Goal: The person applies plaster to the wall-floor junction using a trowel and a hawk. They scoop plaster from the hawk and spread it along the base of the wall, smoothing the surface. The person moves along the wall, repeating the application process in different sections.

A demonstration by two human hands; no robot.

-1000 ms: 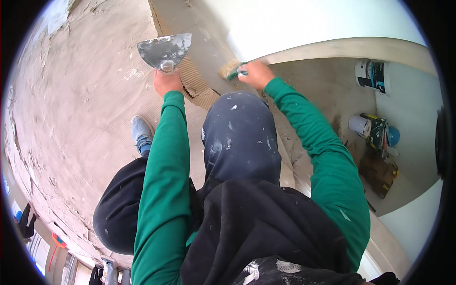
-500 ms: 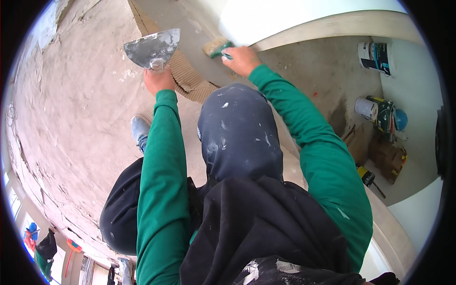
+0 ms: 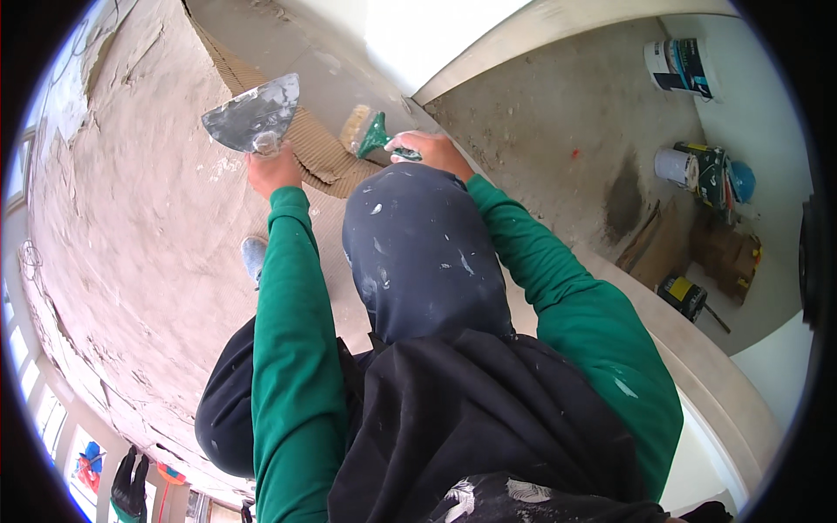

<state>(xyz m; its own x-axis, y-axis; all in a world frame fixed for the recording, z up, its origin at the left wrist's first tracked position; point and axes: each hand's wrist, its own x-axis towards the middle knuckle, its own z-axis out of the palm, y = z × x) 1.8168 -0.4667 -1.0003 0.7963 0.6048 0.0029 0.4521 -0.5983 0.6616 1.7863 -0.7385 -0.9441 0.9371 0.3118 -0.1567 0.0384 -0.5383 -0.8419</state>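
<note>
In my left hand (image 3: 275,169) is a wide putty knife (image 3: 255,115), its broad grey blade smeared with white and turned away from me. My fingers are closed round its handle. My right hand (image 3: 433,152) grips the green handle of a paintbrush (image 3: 364,131), whose pale bristles point left over the grey strip of floor along the white wall. Between the two tools lies corrugated cardboard (image 3: 316,155) with a torn, lifted edge. My knee (image 3: 425,244), in dark paint-spotted trousers, is bent just below the hands.
Dusty sheeting (image 3: 139,200) with wrinkles covers the floor at left. A wall edge (image 3: 532,30) separates off an area at right, where a white bucket (image 3: 678,68), another tub (image 3: 676,166), a cardboard box (image 3: 728,257) and a black-yellow can (image 3: 683,296) stand.
The right hand has drawn the brush back and left, nearer my knee, and the bristles have left the wall's foot. The putty knife sits slightly further left and lower. My view has shifted.
</note>
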